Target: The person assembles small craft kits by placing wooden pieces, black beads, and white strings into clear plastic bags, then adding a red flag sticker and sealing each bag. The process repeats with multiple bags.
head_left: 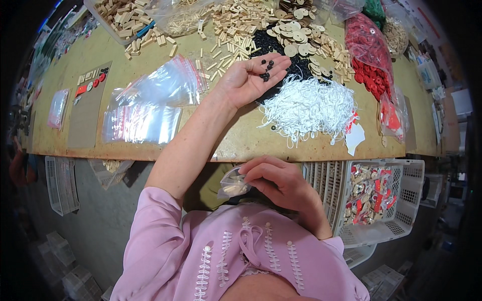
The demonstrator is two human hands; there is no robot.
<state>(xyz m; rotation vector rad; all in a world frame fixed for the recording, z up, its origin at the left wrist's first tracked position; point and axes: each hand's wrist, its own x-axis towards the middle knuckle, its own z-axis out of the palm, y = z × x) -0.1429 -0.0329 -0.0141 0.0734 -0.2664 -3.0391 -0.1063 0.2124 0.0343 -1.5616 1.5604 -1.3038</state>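
Note:
My left hand is palm up over the table, its fingers stretched out, and several small black beads lie on them. Beneath and beyond it spreads a heap of more black beads. White looped strings are piled just to its right. Down by my lap, the fingers of my right hand pinch the edge of a small clear plastic bag. Pale wooden pieces show through the plastic. Part of the bag is hidden behind my fingers.
Wooden sticks and round wooden discs cover the far table. Flat clear zip bags lie left, beside a cardboard sheet with sample parts. Red discs spill from a bag at right. A white crate holds filled bags.

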